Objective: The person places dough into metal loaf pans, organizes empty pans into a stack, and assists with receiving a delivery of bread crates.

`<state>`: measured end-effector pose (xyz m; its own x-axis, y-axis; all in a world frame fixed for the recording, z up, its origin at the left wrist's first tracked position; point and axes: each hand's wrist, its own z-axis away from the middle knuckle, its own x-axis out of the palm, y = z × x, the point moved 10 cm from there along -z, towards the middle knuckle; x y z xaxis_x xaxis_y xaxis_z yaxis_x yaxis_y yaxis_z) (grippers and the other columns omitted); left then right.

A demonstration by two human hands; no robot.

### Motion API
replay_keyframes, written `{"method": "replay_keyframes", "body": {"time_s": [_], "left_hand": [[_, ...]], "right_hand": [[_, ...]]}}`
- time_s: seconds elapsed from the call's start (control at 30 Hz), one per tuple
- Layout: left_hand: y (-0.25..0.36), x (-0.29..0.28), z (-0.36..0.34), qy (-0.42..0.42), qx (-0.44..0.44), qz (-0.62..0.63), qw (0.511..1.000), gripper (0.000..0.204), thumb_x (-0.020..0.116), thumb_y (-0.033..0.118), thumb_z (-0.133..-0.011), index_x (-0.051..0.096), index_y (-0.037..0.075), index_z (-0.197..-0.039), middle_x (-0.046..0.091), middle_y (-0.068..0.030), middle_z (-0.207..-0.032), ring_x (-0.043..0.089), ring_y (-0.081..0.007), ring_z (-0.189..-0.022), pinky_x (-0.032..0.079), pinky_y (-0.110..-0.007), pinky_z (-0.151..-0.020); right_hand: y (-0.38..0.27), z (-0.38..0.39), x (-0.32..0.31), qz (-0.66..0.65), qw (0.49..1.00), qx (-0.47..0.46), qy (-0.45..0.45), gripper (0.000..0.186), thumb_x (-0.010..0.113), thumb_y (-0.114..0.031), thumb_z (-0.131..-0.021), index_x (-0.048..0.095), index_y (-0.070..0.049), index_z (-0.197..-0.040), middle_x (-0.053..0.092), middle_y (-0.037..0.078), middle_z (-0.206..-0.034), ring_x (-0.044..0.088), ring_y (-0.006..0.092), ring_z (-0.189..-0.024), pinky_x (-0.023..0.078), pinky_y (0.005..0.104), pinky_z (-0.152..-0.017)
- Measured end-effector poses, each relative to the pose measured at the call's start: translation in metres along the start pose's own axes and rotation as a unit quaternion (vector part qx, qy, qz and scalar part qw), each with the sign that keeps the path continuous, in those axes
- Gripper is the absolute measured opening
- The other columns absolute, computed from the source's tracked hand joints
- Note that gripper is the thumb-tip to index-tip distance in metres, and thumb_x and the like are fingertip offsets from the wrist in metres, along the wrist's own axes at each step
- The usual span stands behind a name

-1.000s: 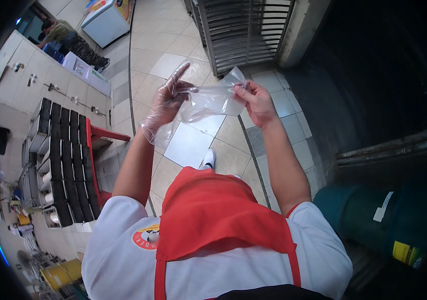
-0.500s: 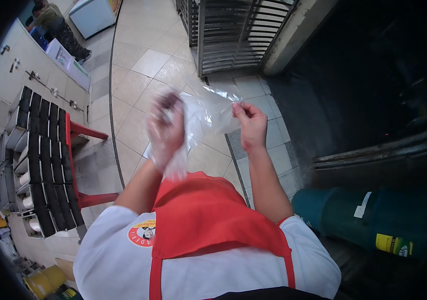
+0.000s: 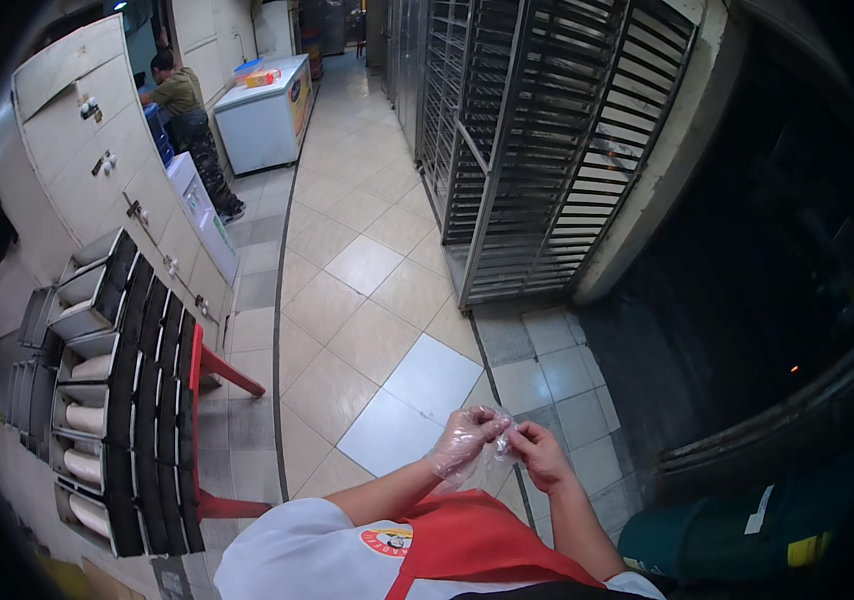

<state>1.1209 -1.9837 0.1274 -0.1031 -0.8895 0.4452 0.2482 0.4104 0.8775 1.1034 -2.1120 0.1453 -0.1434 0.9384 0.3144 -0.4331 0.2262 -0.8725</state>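
left hand [image 3: 462, 445], right hand [image 3: 539, 457], fingers apparently pinching

Left hand [image 3: 463, 444]: covered by a clear, glossy plastic glove. Right hand [image 3: 539, 455]: bare, holding a second clear plastic glove [image 3: 502, 440], crumpled and see-through.

Apron [image 3: 472, 545]: red. Shirt [image 3: 287, 555]: white, with a round red-and-yellow badge [image 3: 387, 541] on the chest.

Floor tiles [image 3: 347, 300]: beige in a grid, with one white tile [image 3: 417, 400] and grey tiles along the dark wall.

Baking tins [image 3: 112, 400]: black, holding pale dough. Stool [image 3: 209, 400] under them: red. Rack [image 3: 547, 140]: grey metal bars. Freezer chest [image 3: 267, 115]: white. Cabinet [image 3: 107, 160]: cream. Drum [image 3: 737, 530]: dark green, with white and yellow labels
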Motion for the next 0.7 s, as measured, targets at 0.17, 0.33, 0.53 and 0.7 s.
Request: {"method": "replay_keyframes", "body": {"time_s": [0.17, 0.33, 0.53, 0.7], "left_hand": [[0.038, -0.005, -0.005, -0.022, 0.091, -0.363, 0.927, 0.027, 0.072, 0.023, -0.093, 0.073, -0.003, -0.099, 0.074, -0.0175, -0.083, 0.07, -0.0169, -0.074, 0.055, -0.034, -0.069], [0.054, 0.0, -0.019, 0.016, 0.114, -0.39, 0.914, 0.023, 0.069, 0.018, -0.095, 0.073, -0.004, -0.098, 0.074, -0.013, -0.082, 0.067, -0.0113, -0.073, 0.055, -0.03, -0.067], [0.029, 0.026, -0.028, 0.011, 0.125, -0.178, 0.976, 0.02, 0.063, 0.015, -0.099, 0.068, -0.004, -0.106, 0.071, -0.0073, -0.087, 0.062, -0.0109, -0.078, 0.052, -0.03, -0.07], [0.051, 0.06, 0.003, -0.072, 0.219, -0.358, 0.905, 0.013, 0.067, 0.013, -0.096, 0.069, 0.001, -0.1, 0.065, -0.0134, -0.08, 0.062, -0.0235, -0.069, 0.051, -0.034, -0.066]], "right_hand": [[-0.007, 0.005, -0.067, -0.167, 0.948, -0.14, 0.232, 0.008, 0.065, -0.006, -0.096, 0.066, -0.006, -0.104, 0.064, 0.004, -0.094, 0.06, 0.0152, -0.081, 0.051, 0.0308, -0.077], [-0.094, 0.071, 0.02, 0.444, 0.742, -0.37, 0.339, 0.026, 0.058, 0.002, -0.088, 0.062, 0.001, -0.114, 0.056, 0.02, -0.118, 0.058, 0.034, -0.105, 0.049, 0.0432, -0.093], [-0.017, 0.003, 0.013, 0.57, 0.814, -0.059, 0.098, 0.028, 0.049, -0.002, -0.091, 0.063, 0.0, -0.115, 0.064, 0.024, -0.109, 0.061, 0.0449, -0.104, 0.049, 0.048, -0.095], [-0.014, -0.005, -0.043, -0.029, 0.993, -0.089, 0.069, 0.029, 0.05, 0.002, -0.093, 0.064, 0.006, -0.118, 0.069, 0.012, -0.116, 0.067, 0.023, -0.106, 0.053, 0.0383, -0.096]]}}
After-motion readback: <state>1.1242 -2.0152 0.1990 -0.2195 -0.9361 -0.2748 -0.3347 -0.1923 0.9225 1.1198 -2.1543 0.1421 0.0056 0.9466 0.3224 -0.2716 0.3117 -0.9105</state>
